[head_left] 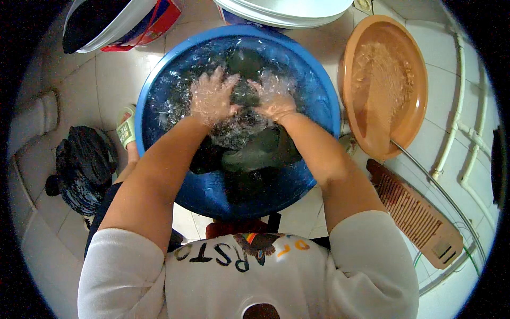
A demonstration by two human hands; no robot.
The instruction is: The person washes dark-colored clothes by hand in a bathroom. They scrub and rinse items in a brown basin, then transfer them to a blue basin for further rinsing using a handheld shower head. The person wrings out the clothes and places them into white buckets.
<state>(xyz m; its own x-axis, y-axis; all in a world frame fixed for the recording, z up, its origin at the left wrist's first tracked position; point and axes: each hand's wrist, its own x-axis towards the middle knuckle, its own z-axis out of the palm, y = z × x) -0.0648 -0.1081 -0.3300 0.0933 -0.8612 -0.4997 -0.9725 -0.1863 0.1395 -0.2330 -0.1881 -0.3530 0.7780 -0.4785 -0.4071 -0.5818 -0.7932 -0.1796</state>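
A large round blue basin [142, 117] in front of me holds water and a dark garment [260, 151], mostly under the surface. In its left half my left hand [212, 98] lies flat under the rippling water, fingers spread. My right hand [273, 95] is beside it, palm down, with its fingers apart. Both hands are over the dark cloth, and neither is closed around it. Splashes and glare blur the fingertips and the cloth's folds, so the garment's kind does not show.
An orange basin [423, 101] with water and a hose [435, 183] stands at the right, a brown washboard [419, 218] nearer me. White pipes [459, 80] run along the wall. Two buckets stand beyond, one red and blue [159, 29]. Dark clothes [85, 159] are piled left.
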